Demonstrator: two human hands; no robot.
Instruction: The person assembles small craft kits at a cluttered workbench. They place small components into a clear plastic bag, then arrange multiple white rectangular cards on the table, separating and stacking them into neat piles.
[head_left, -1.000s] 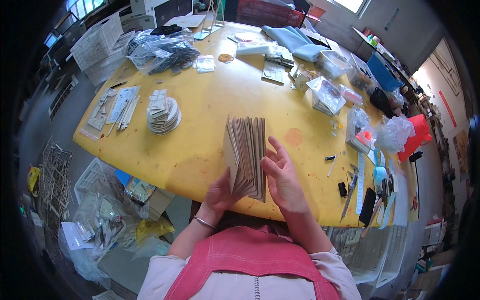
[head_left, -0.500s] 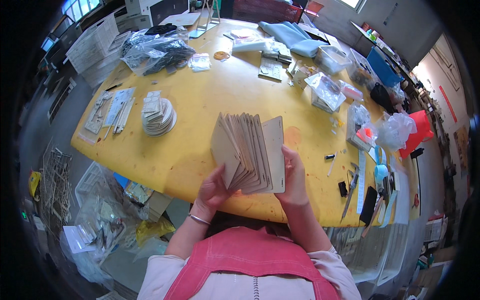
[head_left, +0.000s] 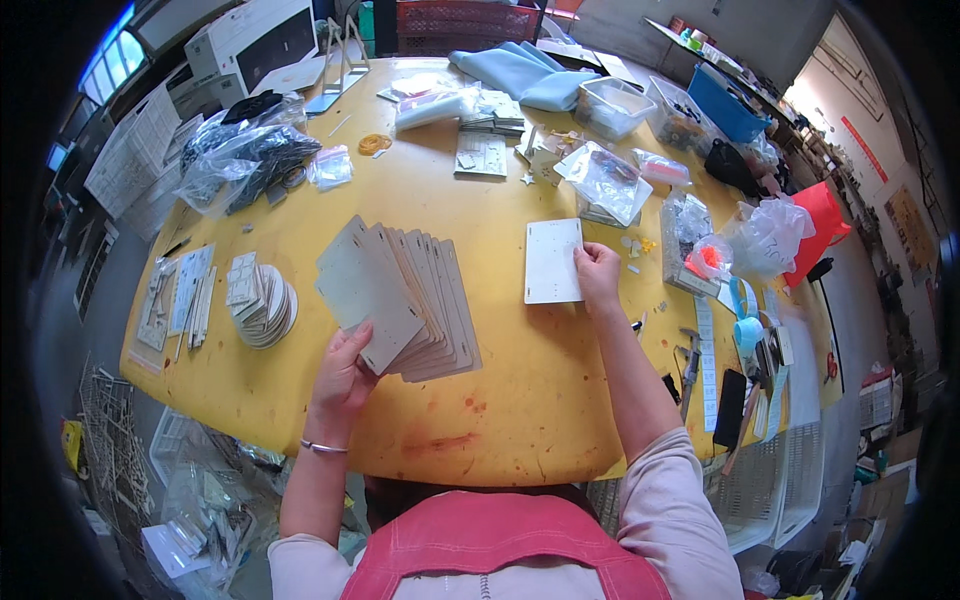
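Observation:
My left hand (head_left: 345, 362) grips a fanned stack of thin wooden boards (head_left: 385, 300) by its lower left corner, above the yellow table (head_left: 420, 200). The boards are pale rectangles with rounded corners and small dark slots. To the right, my right hand (head_left: 598, 275) pinches one single wooden board (head_left: 553, 262) by its right edge. That board is apart from the stack and has tiny holes in its face. My right thumb lies on its front; the fingers behind it are partly hidden. Whether the board touches the table, I cannot tell.
Round wooden discs (head_left: 265, 310) are piled at the left, beside flat wooden pieces (head_left: 190, 295). Clear bags (head_left: 250, 150) lie far left. Plastic boxes (head_left: 612, 108) and a bag-topped box (head_left: 605, 185) stand far right. Calipers (head_left: 690, 365) and a black phone (head_left: 731, 408) lie near right.
My hands have moved apart. The right one has drawn one board off the stack and carried it right and away from me; the left has shifted left with the fanned rest.

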